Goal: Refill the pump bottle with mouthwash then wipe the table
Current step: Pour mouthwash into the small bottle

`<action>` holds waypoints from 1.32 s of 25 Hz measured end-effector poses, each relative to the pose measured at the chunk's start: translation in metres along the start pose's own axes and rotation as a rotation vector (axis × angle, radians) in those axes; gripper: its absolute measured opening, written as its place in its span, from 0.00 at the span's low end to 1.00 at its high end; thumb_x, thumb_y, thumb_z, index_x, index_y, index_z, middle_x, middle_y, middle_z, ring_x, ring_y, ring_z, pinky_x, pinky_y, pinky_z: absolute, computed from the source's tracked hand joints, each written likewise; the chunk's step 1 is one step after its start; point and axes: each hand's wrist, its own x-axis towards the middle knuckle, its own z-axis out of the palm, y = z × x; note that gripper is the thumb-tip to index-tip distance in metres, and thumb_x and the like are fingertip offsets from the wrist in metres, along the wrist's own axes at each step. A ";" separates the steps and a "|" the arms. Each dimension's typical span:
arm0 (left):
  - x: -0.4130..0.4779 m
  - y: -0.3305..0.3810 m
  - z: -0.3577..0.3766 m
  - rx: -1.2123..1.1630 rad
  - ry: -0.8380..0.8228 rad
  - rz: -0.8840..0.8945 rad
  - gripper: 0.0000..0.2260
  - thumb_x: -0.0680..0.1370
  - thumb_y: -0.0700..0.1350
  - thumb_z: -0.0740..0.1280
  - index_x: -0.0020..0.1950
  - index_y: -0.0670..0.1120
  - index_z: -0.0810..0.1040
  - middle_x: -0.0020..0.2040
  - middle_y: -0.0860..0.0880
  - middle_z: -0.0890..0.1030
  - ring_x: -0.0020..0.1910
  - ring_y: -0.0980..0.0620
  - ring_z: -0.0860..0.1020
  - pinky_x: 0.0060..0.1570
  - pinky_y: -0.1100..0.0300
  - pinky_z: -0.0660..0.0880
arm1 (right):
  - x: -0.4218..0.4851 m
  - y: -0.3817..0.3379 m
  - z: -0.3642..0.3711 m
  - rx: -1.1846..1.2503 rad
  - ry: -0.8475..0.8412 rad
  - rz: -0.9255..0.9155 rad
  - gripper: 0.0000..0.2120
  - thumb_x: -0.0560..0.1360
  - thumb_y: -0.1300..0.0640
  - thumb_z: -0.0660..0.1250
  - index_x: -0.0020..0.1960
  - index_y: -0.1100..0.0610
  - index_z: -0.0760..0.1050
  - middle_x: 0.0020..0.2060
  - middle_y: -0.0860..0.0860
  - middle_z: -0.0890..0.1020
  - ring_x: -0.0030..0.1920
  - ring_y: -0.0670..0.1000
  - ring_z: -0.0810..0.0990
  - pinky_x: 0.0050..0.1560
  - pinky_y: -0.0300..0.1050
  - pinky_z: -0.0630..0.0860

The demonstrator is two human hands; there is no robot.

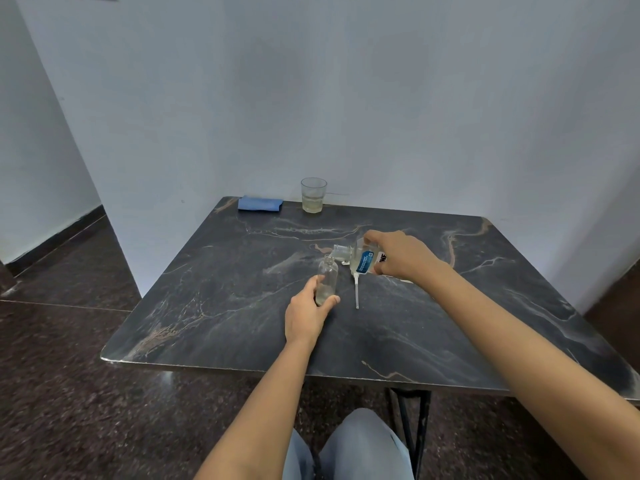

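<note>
My left grip (308, 311) is curled round the lower half of the pump bottle (327, 278), thumb one side, fingers the other. It pins the bottle upright on the bench (225, 306) so the narrow neck sits steady for the pour. My right grip (398, 254) clasps the mouthwash bottle (363, 259) from above, tipped nearly flat, its mouth just over the pump bottle's open neck (stream too fine to see). Only a little liquid shows in the pump bottle's bottom, so I judge the refill is barely begun.

The pump top with dip tube (356, 292) lies flat between the two grips, handy for re-capping but close enough to catch a drip or a nudge. Far beyond the left grip, at the back edge by the wall, are a folded blue cloth (259, 203) and a part-full glass (313, 195), well apart from the pour. There is bare bench nearer me than both grips and out left of the left grip, and the front edge is well off.
</note>
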 end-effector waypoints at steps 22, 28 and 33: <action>0.000 0.002 0.000 -0.001 -0.007 -0.001 0.22 0.73 0.56 0.71 0.67 0.57 0.72 0.56 0.53 0.82 0.55 0.50 0.80 0.55 0.49 0.77 | -0.001 -0.003 -0.002 -0.024 0.001 -0.002 0.22 0.70 0.56 0.71 0.61 0.49 0.69 0.56 0.51 0.82 0.40 0.49 0.77 0.34 0.42 0.72; -0.001 0.001 -0.001 0.011 -0.006 0.008 0.22 0.74 0.56 0.70 0.66 0.56 0.72 0.56 0.53 0.82 0.54 0.50 0.80 0.54 0.49 0.77 | -0.001 -0.003 -0.003 -0.031 0.004 0.004 0.22 0.70 0.56 0.71 0.61 0.48 0.68 0.55 0.51 0.82 0.40 0.50 0.78 0.33 0.42 0.72; -0.001 0.002 -0.001 0.021 -0.008 0.009 0.22 0.74 0.56 0.70 0.66 0.56 0.72 0.56 0.53 0.82 0.54 0.50 0.80 0.54 0.48 0.78 | 0.000 -0.004 -0.004 -0.039 0.000 0.006 0.22 0.70 0.56 0.72 0.60 0.48 0.68 0.55 0.51 0.82 0.41 0.51 0.79 0.33 0.41 0.72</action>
